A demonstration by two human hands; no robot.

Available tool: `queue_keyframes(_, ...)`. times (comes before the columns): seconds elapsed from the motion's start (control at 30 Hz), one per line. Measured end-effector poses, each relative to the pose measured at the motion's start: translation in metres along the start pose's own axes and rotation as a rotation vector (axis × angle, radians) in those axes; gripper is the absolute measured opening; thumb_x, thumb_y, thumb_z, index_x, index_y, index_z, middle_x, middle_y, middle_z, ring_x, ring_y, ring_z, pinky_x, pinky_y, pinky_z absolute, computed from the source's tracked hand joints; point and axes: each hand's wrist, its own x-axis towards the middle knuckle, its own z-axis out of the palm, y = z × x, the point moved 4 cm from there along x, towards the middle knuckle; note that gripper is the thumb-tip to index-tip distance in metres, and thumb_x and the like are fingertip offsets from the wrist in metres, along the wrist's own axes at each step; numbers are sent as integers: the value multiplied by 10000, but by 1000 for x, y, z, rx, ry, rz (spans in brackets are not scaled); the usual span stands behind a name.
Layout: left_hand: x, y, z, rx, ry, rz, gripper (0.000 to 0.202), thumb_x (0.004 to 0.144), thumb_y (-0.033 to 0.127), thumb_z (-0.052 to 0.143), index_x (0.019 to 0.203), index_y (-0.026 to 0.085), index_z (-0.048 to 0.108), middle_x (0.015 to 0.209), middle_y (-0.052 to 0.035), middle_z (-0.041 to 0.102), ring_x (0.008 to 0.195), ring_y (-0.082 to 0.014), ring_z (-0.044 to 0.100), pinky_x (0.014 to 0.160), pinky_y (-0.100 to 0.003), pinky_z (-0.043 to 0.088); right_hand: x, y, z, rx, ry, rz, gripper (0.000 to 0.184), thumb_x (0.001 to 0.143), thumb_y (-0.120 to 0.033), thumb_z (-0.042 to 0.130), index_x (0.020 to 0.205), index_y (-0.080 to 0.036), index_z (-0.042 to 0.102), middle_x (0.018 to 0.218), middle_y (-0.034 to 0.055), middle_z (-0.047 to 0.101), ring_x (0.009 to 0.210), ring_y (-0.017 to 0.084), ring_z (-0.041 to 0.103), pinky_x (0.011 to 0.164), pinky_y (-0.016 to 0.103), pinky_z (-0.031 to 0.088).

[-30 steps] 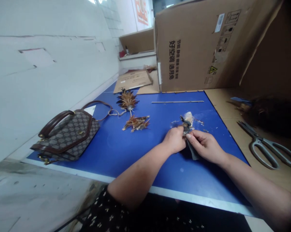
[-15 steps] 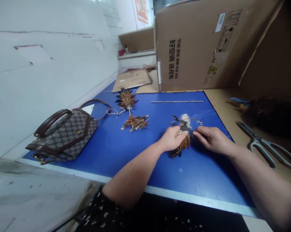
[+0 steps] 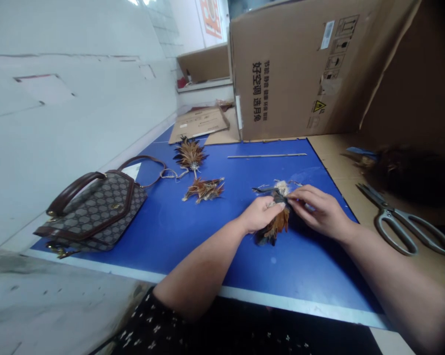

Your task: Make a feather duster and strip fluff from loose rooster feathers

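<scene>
Left hand [image 3: 259,215] gripping feather bundle [image 3: 278,228], brown feathers toward desk's [image 3: 163,236] near edge. Right hand [image 3: 322,213] closed, fingertips pinching dark strip [image 3: 280,196] wrapped at bundle's pale end. Bundle between 2 hands, over blue desk. 2 feather clumps [image 3: 203,190] left; scissors [image 3: 386,207] right, on cardboard [image 3: 340,172].
</scene>
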Motion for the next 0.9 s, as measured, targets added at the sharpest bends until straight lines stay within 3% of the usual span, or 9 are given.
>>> queue_keyframes(0.17,1,-5,3,42,-43,-35,370,936,514,569,780,190,479,632,59,449,551,-85,404,538,-226,322,-3,0,10,-153,-82,-56,219,1010,-232,560,1205,-222,659,1059,105,742,900,212,713,793,334,570)
queue_keyframes(0.33,0,-2,5,117,-109,-78,367,922,502,561,741,192,486,604,57,458,533,-89,407,514,-226,315,-2,-6,15,-405,-137,-119,169,996,-198,530,985,-179,698,876,103,724,747,208,672,713,337,516)
queue_keyframes(0.47,0,-1,5,183,-144,-88,363,914,478,559,706,192,475,597,51,474,534,-90,418,512,-229,323,-1,-10,18,-470,-176,-159,209,986,-154,503,841,-178,651,739,69,639,650,186,591,673,331,459)
queue_keyframes(0.63,-1,0,4,188,-171,-93,379,927,468,536,676,188,487,582,36,514,538,-102,467,533,-238,359,-3,-10,21,-524,-210,-193,226,996,-166,491,807,-184,614,718,59,613,624,180,555,658,332,441)
queue_keyframes(0.73,-2,2,3,121,-177,-99,387,929,479,547,687,179,520,589,20,557,539,-111,509,530,-238,366,-4,-8,20,-505,-140,-155,190,983,-172,504,845,-191,633,729,57,646,627,178,585,628,319,447)
queue_keyframes(0.9,-2,6,5,-97,-174,-58,375,907,506,594,742,175,530,623,9,588,562,-118,549,561,-241,413,-4,-7,11,-286,79,-6,80,938,-217,585,918,-217,662,779,56,720,660,174,650,663,300,514)
